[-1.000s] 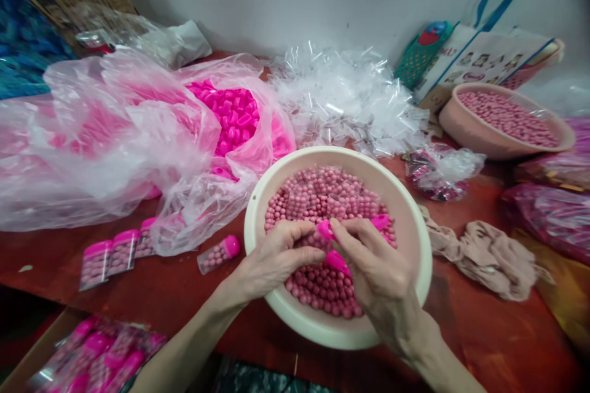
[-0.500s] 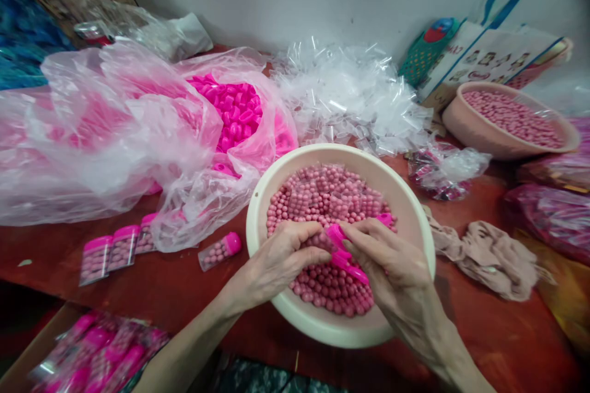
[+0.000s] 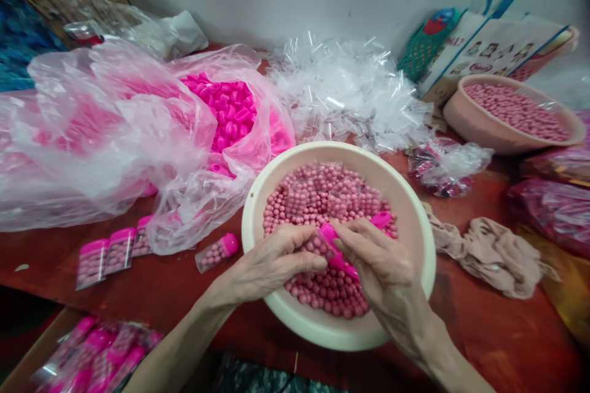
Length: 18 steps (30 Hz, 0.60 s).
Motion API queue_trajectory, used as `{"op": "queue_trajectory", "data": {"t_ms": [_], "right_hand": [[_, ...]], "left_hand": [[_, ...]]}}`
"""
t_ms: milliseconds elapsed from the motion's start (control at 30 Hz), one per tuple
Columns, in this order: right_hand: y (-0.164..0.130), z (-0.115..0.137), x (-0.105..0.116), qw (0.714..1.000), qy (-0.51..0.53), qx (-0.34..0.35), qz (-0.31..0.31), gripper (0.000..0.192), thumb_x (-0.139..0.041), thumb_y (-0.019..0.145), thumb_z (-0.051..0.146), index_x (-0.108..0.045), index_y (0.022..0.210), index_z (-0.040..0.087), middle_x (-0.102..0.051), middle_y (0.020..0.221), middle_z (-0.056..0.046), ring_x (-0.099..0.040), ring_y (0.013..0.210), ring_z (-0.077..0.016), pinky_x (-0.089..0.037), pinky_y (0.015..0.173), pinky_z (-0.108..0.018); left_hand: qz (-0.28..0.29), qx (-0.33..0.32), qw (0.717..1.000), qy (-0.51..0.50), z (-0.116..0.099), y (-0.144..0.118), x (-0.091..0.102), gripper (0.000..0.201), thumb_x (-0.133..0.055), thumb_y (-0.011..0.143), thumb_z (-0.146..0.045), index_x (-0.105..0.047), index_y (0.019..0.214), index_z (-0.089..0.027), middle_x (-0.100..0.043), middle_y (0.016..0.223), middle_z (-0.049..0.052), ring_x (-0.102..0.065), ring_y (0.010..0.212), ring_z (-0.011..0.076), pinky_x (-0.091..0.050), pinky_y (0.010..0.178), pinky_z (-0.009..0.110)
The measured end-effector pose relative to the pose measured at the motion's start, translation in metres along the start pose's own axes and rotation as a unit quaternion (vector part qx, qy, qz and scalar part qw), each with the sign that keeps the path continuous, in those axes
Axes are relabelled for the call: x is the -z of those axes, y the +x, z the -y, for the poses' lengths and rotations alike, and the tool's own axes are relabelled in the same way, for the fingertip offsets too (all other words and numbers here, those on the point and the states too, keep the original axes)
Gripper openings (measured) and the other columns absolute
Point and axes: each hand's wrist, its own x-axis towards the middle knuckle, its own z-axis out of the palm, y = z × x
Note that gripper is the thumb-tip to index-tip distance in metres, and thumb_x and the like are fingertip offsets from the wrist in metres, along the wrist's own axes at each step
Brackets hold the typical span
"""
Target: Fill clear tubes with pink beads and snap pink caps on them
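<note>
Above a cream basin [image 3: 338,340] of pink beads [image 3: 334,301], my left hand [image 3: 276,261] pinches a small clear plastic container [image 3: 317,244] filled with the same beads. My right hand [image 3: 380,258] is closed with its fingertips on a bright pink cap [image 3: 328,234] at the container's mouth. A pink plastic scoop [image 3: 343,265] shows under the right fingers, its end [image 3: 380,219] sticking out beyond them; whether that hand grips it I cannot tell. Several filled clear containers without caps [image 3: 299,196] lie on the beads at the basin's far side.
Capped containers [image 3: 120,250] stand left on the red table [image 3: 184,295]; another [image 3: 217,253] lies nearer the basin. A plastic bag of pink caps [image 3: 233,112] and a heap of clear empty containers [image 3: 345,89] lie behind. At right are a cloth [image 3: 493,255] and a second bead basin [image 3: 483,129].
The cap now sits closer against the container's mouth, with both hands nearer together. The whole view has shifted slightly.
</note>
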Motion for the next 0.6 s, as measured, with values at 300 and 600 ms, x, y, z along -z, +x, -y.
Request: {"op": "queue_trajectory", "data": {"t_ms": [300, 600], "right_hand": [[0.001, -0.002, 0.002, 0.999, 0.034, -0.024, 0.013, 0.036, -0.048, 0.084, 0.004, -0.064, 0.108, 0.025, -0.062, 0.08, -0.002, -0.062, 0.073, -0.0124, -0.051, 0.062, -0.02], [-0.001, -0.011, -0.003, 1.0, 0.004, 0.031, -0.001, 0.041, -0.05, 0.083, 0.001, -0.057, 0.118, 0.021, -0.062, 0.093, -0.007, -0.062, 0.078, -0.0122, -0.052, 0.066, -0.022]], "left_hand": [[0.043, 0.041, 0.996, -0.072, 0.0, 0.0, 0.0, 0.018, -0.057, 0.082, -0.032, -0.054, 0.086, -0.014, -0.041, 0.063, -0.005, -0.035, 0.053, 0.0061, -0.027, 0.046, 0.018], [0.006, 0.052, 0.998, -0.032, 0.003, -0.002, 0.0, 0.026, -0.051, 0.085, -0.042, -0.05, 0.084, -0.016, -0.045, 0.064, -0.005, -0.04, 0.055, 0.0072, -0.031, 0.051, 0.02]]}}
